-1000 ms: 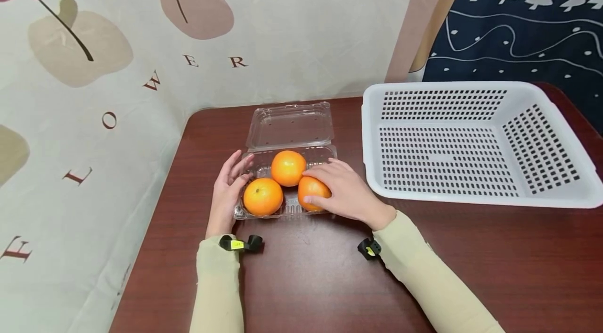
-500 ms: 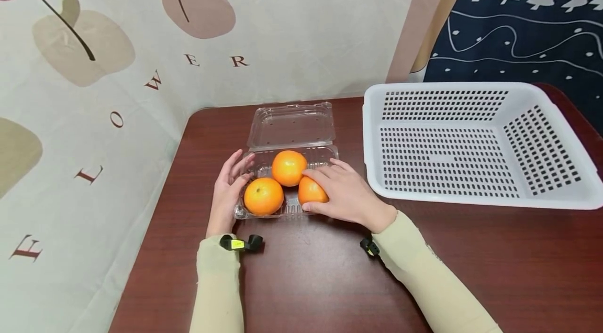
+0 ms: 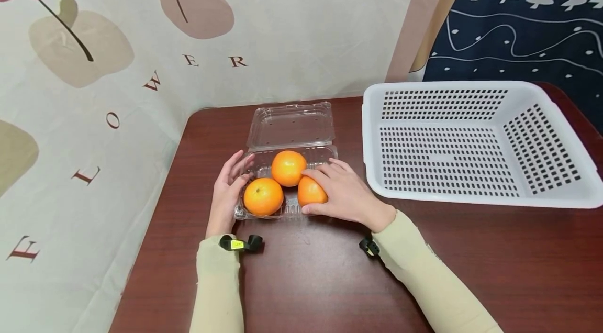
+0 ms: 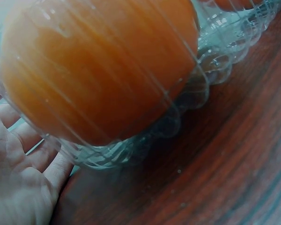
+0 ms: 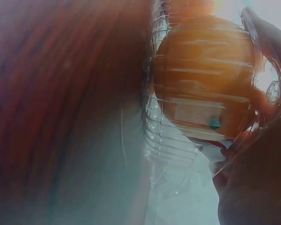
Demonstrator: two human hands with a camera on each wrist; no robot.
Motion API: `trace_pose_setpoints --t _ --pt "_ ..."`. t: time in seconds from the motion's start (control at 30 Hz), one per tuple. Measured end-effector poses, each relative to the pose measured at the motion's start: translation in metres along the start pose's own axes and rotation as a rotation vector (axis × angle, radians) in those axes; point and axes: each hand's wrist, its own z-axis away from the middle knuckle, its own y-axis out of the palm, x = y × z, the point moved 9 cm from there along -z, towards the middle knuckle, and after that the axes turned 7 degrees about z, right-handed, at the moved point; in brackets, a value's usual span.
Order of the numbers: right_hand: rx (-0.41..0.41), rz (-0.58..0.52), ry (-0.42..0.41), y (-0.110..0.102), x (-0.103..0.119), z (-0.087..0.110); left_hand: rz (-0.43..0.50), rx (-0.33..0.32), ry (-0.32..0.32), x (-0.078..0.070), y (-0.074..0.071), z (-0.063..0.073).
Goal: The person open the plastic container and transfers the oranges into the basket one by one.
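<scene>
Three oranges sit in the base of a clear plastic clamshell box [image 3: 293,211]: a left orange [image 3: 263,197], a back orange [image 3: 289,168] and a right orange [image 3: 311,191]. My right hand [image 3: 348,194] curves over the right orange, fingers across its top and thumb at its near side. In the right wrist view that orange [image 5: 206,75] shows through the ribbed wall. My left hand [image 3: 227,191] rests at the box's left end with fingers loosely spread. The left wrist view has the palm [image 4: 23,173] facing the wall, beside the left orange [image 4: 98,70].
The box's hinged lid [image 3: 291,126] lies folded back toward the wall. A large white perforated basket [image 3: 440,198] stands to the right on the dark red wooden table [image 3: 301,280]. A printed curtain [image 3: 301,29] hangs behind.
My right thumb has slid off the right orange's upper face to its near side, and the hand has moved slightly. The left hand and the other oranges stay put.
</scene>
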Motion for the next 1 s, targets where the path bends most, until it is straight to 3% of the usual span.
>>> trace_pose_setpoints --t 0.47,0.7,1.0 --pt "-0.033 -0.032 0.012 -0.0016 -0.0013 0.0011 0.007 0.008 0.002 -0.0018 0.0022 0.0009" --pt "0.004 -0.092 0.025 -0.0006 -0.0020 -0.0008 0.008 0.003 0.005 0.0051 -0.0040 -0.0011" --pt "0.068 -0.178 0.046 -0.0017 -0.0052 0.0008 -0.001 0.009 0.015 -0.0014 0.0017 0.0009"
